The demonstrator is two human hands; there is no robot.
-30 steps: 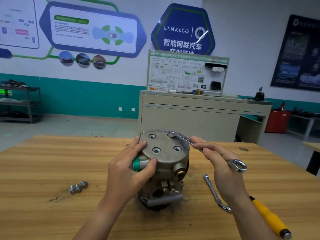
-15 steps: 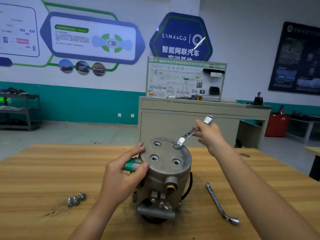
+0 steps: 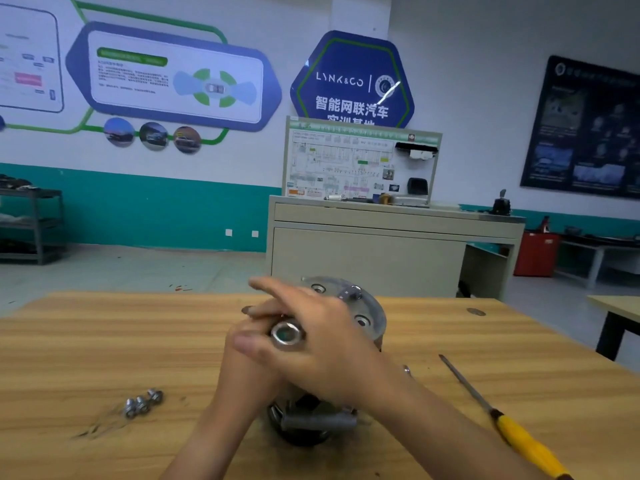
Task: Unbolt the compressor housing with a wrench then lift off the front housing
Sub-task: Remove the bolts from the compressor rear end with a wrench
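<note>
The grey compressor stands upright on the wooden table, its round front housing facing up with bolt holes showing. My right hand reaches across the housing top, shut on a combination wrench whose ring end points toward me. The wrench's other end sits on a bolt at the far rim. My left hand grips the compressor's left side, partly hidden under the right hand. The picture is blurred by motion.
Three loose bolts lie on the table to the left. A yellow-handled screwdriver lies to the right, and a sliver of a second wrench shows beside my right forearm. A beige cabinet stands behind the table.
My right hand has swung the wrench handle from the far right round toward me and to the left, across the housing top. My left hand stays on the compressor.
</note>
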